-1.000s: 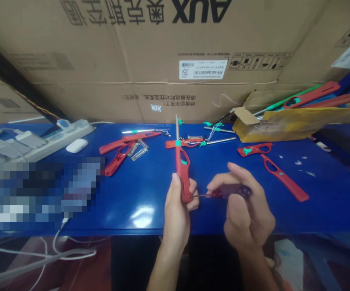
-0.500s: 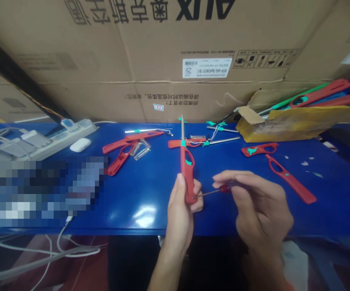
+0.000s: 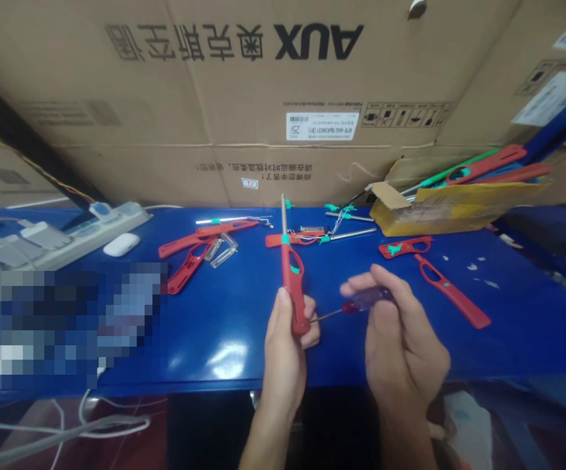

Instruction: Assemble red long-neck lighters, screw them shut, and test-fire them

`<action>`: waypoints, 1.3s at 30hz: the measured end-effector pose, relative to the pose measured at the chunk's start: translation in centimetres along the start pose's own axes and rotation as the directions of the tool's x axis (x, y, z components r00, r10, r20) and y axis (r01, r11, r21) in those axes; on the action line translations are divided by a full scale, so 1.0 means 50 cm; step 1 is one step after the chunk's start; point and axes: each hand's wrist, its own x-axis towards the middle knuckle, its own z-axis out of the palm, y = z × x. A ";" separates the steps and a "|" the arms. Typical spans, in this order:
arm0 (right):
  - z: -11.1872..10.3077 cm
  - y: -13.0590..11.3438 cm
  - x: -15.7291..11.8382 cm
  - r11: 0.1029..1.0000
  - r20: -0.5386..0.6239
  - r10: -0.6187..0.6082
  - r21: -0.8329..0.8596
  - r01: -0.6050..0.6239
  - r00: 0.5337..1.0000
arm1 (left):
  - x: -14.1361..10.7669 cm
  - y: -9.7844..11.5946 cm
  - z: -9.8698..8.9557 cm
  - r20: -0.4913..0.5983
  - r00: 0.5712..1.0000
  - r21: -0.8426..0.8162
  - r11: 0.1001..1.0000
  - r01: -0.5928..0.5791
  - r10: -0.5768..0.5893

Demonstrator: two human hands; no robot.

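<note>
My left hand is wrapped round the handle of a red lighter, which stands with its metal tube pointing away from me. My right hand holds a screwdriver with a clear purple handle and a red collar between thumb and fingers. The screwdriver's thin shaft reaches left to the lower end of the lighter's handle, where its tip meets the side. Behind the lighter lie a red shell piece and a metal tube with wires and a green part.
Red shells and clear tanks lie left of centre. More shells lie right, before a yellow box of lighters. A power strip and white case sit left. Cardboard stands behind.
The camera view has shifted, so most things appear further left and slightly lower. The fingers of my right hand have moved on the screwdriver handle, and more of the handle shows.
</note>
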 end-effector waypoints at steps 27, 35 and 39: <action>0.006 0.041 -0.032 0.985 -0.225 0.091 0.167 -0.053 0.970 | -0.004 -0.013 0.004 -0.085 0.988 0.149 0.982 -0.113 0.127; 0.001 0.056 -0.043 0.992 -0.255 0.078 0.114 -0.050 0.964 | -0.003 -0.010 0.003 -0.091 0.992 0.146 0.986 -0.078 0.092; -0.002 0.052 -0.046 0.998 -0.238 0.070 0.016 -0.068 0.969 | -0.005 -0.009 0.004 -0.094 0.991 0.113 0.990 -0.081 0.092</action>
